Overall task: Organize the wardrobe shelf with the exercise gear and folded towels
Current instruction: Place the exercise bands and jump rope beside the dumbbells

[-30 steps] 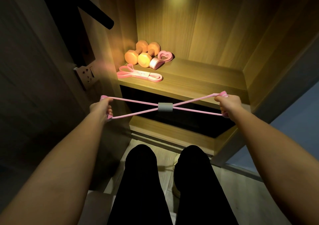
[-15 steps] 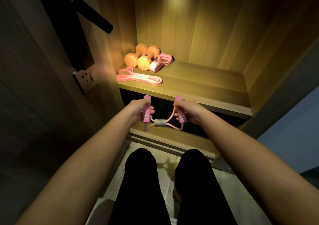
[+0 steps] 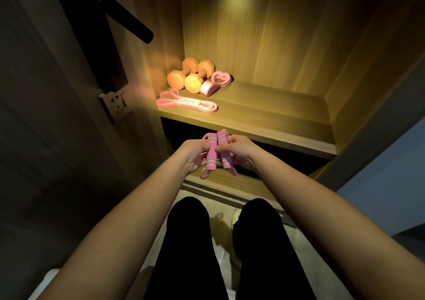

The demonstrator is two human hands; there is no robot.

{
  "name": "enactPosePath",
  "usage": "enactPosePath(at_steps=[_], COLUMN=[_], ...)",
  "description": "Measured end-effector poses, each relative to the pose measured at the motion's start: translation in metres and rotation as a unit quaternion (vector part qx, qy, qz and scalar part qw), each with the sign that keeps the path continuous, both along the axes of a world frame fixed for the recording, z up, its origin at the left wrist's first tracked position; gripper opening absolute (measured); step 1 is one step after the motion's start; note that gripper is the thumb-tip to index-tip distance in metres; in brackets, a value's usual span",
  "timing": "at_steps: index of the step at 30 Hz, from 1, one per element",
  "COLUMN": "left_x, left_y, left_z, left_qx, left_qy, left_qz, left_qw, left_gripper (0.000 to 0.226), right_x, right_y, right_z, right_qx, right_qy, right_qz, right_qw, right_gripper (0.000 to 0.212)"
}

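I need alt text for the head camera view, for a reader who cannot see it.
A person holds a folded pink resistance band, its two foam handles side by side, before a lit wooden shelf. At the shelf's left lie two orange dumbbells, a pink heart-shaped item and a flat pink band.

Lit wooden shelf (image 3: 264, 106) mid-frame: two orange dumbbells (image 3: 190, 75) back-left, pink heart-shaped loop (image 3: 220, 78) touching them, flat pink band (image 3: 187, 101) in front.

Two orange dumbbells (image 3: 184, 74), one flat pink band (image 3: 187, 102), one rolled pink band (image 3: 208, 88) with a heart loop, one pink stretcher (image 3: 204, 174), two foam handles (image 3: 222, 149), one lit shelf (image 3: 276, 111).
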State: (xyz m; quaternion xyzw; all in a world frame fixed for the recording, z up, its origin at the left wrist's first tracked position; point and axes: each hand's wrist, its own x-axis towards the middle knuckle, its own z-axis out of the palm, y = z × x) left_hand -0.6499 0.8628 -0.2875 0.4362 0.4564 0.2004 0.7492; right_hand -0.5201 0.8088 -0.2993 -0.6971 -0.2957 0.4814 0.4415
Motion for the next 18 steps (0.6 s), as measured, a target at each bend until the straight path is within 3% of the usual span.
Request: enactPosePath(at_steps=[6,13,15,18], left_x=[-0.005,-0.006,-0.007,-0.017], left_y=[0.0,-0.004,-0.001,0.013], left_z=[0.002,0.007,0.007,0.004], left_qx=[-0.045,-0.059,-0.027,0.054], left_qy=[-0.048,-0.081,-0.063,0.002], left_qz=[0.029,0.042,0.026,0.026], left_qw=[0.997,0.994,0.997,0.998], left_gripper=[0.034,0.018,0.014,0.025], right_x=[-0.001,-0.002,-0.002,0.005], right_y=[-0.003,-0.004,-0.006,-0.009], right_z=[0.003,0.002,0.005,0.01], right_qx=[0.013,0.034,0.036,0.044], right_qy=[0.014,0.006,-0.002,0.006], right_qz=[0.007,0.009,0.004,-0.013], right_qw=[1.0,0.999,0.999,0.999], right_gripper=[0.017,0.03,0.026,0.024])
